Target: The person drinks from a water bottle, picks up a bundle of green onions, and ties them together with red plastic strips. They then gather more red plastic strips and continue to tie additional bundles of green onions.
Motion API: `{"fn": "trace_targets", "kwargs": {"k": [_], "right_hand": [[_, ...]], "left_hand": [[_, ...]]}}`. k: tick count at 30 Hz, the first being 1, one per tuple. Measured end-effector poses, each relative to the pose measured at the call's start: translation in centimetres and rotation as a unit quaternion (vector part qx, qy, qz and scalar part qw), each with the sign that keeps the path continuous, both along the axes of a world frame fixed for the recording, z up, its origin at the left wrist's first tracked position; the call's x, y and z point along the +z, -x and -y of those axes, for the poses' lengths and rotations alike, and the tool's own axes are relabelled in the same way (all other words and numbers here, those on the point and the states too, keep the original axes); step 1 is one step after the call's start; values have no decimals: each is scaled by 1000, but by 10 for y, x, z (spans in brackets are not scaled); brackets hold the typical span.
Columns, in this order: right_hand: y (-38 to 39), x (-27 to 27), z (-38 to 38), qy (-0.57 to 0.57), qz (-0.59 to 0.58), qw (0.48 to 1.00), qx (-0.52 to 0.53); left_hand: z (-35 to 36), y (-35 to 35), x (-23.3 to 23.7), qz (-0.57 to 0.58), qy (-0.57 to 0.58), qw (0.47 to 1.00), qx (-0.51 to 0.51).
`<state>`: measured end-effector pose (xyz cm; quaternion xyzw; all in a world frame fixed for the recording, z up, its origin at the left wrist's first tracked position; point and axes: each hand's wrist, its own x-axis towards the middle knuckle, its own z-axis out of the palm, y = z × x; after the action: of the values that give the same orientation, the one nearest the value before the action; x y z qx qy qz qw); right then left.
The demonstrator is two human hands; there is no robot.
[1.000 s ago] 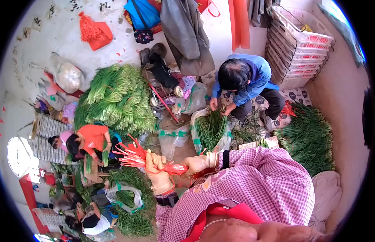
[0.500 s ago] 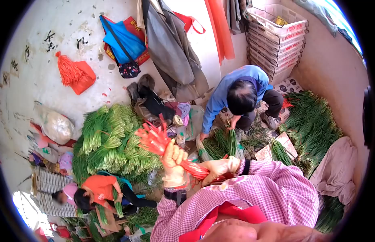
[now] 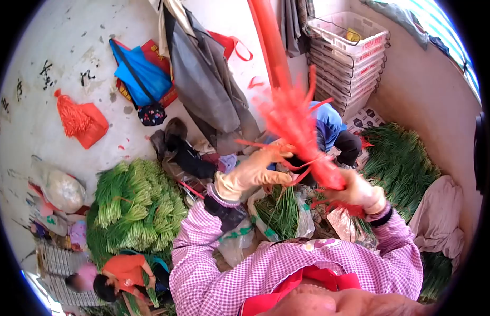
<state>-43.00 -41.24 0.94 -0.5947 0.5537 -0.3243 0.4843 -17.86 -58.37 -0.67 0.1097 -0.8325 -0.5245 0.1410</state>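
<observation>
A bundle of red plastic strips [image 3: 295,118] is raised in front of me, its loose ends fanning upward and smeared by motion. My right hand [image 3: 358,190], in a pale glove, is closed around the lower end, with more red strips hanging below the fist. Beside the bundle, on its left, my left hand [image 3: 247,171], also gloved, has its fingers apart. Its fingertips reach toward the tied middle, where thin strands stick out. Beneath both hands, green stalks [image 3: 279,210] lie in an opened clear plastic bag [image 3: 305,218].
A person in blue [image 3: 329,124] crouches behind the bundle. Green stalks are piled at left [image 3: 137,205] and right [image 3: 398,163]. White crates [image 3: 348,68] stand stacked in the back corner. A person in orange [image 3: 126,274] works at lower left. Coats [image 3: 203,73] hang on the wall.
The red strip bundle has moved up and to the right. My left hand, earlier clenched around it, has opened and come off, while my right hand keeps hold. The view has shifted slightly.
</observation>
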Motion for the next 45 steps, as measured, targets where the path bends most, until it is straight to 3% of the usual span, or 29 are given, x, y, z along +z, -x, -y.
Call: {"fn": "trace_targets", "kwargs": {"k": [4, 5, 8, 10, 14, 17, 20, 24, 26, 34, 37, 39, 40, 42, 43, 44, 45], "right_hand": [[33, 28, 1, 133, -94, 979, -120], [36, 30, -1, 132, -91, 973, -169], [36, 27, -10, 171, -101, 943, -268], [23, 35, -18, 148, -51, 927, -342], [7, 39, -35, 176, -92, 866, -458], [2, 39, -45, 187, -118, 844, -488], [9, 31, -52, 186, -112, 819, -532], [40, 15, -53, 183, -110, 800, -561], [47, 9, -58, 148, -127, 777, -598], [74, -13, -74, 132, -137, 773, -606], [81, -15, -59, 142, -144, 773, -601], [92, -11, -43, 146, -179, 785, -576], [95, -10, -36, 157, -213, 792, -550], [93, -5, -19, 130, -157, 804, -559], [102, -3, -1, 168, -235, 806, -517], [109, 3, 17, 207, -309, 800, -470], [104, 12, 38, 210, -283, 812, -464]], "left_hand": [[93, -14, 13, 31, 71, 992, 100], [126, -16, 17, 37, 143, 981, 123], [205, -19, 46, 25, 345, 921, 177], [255, -13, 61, 35, 407, 885, 223], [335, 14, 91, 79, 495, 812, 300], [383, 33, 101, 67, 582, 741, 329], [413, 50, 106, 160, 622, 671, 370], [494, 70, 83, 146, 673, 600, 407], [481, 71, 92, 245, 627, 623, 398], [515, 79, 72, 390, 623, 555, 389], [516, 77, 74, 351, 664, 547, 370], [507, 75, 81, 308, 662, 596, 334], [506, 71, 78, 311, 662, 595, 332], [502, 55, 74, 214, 667, 633, 329], [507, 40, 69, 123, 678, 661, 298], [501, 31, 68, 126, 679, 659, 297], [492, 22, 70, 84, 682, 671, 277]]}}
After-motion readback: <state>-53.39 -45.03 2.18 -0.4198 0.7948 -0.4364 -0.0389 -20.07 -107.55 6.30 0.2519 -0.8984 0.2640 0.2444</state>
